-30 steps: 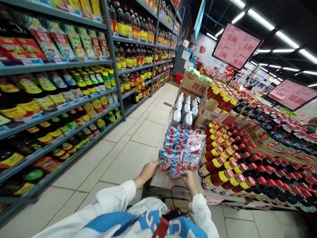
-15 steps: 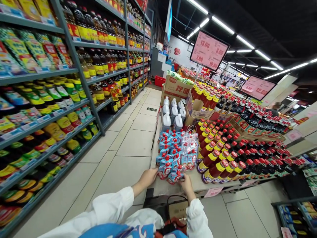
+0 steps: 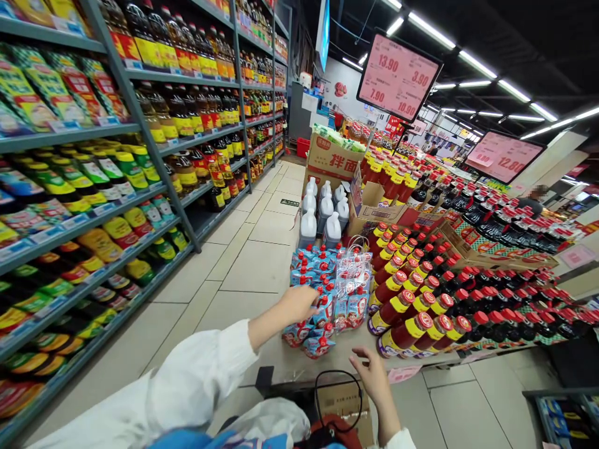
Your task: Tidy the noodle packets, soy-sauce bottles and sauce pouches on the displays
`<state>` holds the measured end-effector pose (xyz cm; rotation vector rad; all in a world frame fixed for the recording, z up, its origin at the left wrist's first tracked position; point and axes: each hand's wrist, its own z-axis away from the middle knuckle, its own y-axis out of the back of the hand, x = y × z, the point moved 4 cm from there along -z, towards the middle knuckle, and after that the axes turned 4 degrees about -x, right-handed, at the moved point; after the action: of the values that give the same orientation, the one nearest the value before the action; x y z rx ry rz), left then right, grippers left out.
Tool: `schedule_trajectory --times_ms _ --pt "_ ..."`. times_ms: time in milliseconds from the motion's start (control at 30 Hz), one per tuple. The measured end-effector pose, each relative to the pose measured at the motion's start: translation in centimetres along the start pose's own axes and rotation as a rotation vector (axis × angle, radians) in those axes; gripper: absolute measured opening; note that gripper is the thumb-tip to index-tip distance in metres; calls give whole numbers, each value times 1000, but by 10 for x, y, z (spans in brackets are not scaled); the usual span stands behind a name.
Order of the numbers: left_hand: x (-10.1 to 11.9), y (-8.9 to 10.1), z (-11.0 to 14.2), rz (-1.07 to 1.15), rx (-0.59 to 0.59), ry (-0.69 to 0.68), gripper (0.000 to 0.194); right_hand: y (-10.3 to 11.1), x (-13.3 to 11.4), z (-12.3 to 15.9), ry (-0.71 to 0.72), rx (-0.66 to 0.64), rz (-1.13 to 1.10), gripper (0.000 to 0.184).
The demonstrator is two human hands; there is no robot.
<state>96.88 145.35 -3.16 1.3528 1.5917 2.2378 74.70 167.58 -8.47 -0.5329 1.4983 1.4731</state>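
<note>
Blue-and-white spouted pouches (image 3: 322, 312) with red caps stand in rows at the near left corner of the display table (image 3: 285, 365). My left hand (image 3: 299, 304) reaches over them from the left, its fingers bent and closed at a red-capped pouch; the fingertips are partly hidden. Beside these rows, more pouches sit in clear carrier bags (image 3: 353, 287) with looped handles. My right hand (image 3: 373, 373) is off the pouches near the table's front edge, fingers apart and holding nothing.
Sauce bottles (image 3: 405, 308) with red caps stand close on the right. White-topped jugs (image 3: 309, 227) are behind the pouches, with an open carton (image 3: 374, 206) nearby. Tall shelves (image 3: 126, 93) line the aisle at left. A cardboard box (image 3: 346, 408) sits below the table's edge.
My left hand has moved from the left side of the front pouches up over the rows. My right hand has let go of the front pouch and drawn back to the right and down.
</note>
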Motion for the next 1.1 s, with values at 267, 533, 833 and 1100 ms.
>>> schedule_trajectory --times_ms 267,533,833,1100 --pt "87 -29 -110 14 109 134 50 27 8 -7 41 -226 -113 39" --pt "65 -51 -132 256 192 159 14 18 42 -31 85 -421 -66 32" --pt "81 -58 -132 490 252 -88 11 6 58 -75 198 -383 -169 64" --pt "69 -35 -154 412 27 -80 25 -9 59 -98 237 -376 -155 66"
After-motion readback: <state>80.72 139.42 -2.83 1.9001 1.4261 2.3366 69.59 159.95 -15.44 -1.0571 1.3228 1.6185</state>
